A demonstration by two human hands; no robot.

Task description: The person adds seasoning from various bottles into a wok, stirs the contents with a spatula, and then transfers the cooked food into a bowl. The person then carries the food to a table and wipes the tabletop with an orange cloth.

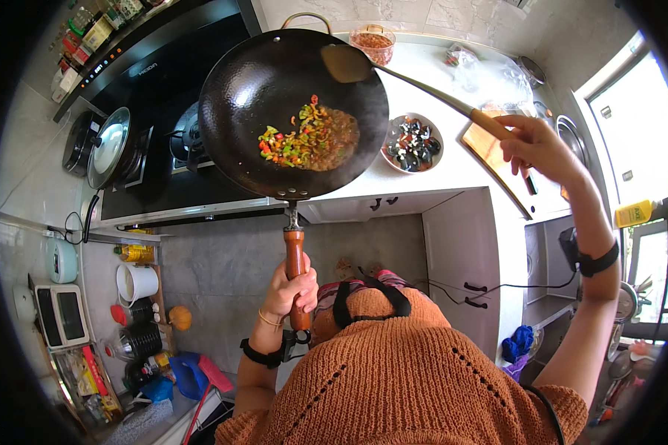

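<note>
My left hand [294,289] is closed around the wooden handle [295,250] of a black wok [245,128], which is raised over the edge of the stove and counter. Chopped green and red peppers in a brown sauce [317,139] lie in the wok, with faint steam. My right hand [534,147] holds the wooden end of a long-handled spatula [423,86], whose blade rests over the wok's upper right rim. Just right of the wok stands a white bowl [438,158] of dark egg pieces topped with bits of white and red.
A gas burner [186,136] shows left of the wok, with a lidded pan [109,147] beyond it. Behind is a glass bowl of red-brown food [373,47]. A wooden cutting board [492,158] and a plastic bag [498,80] lie on the right counter.
</note>
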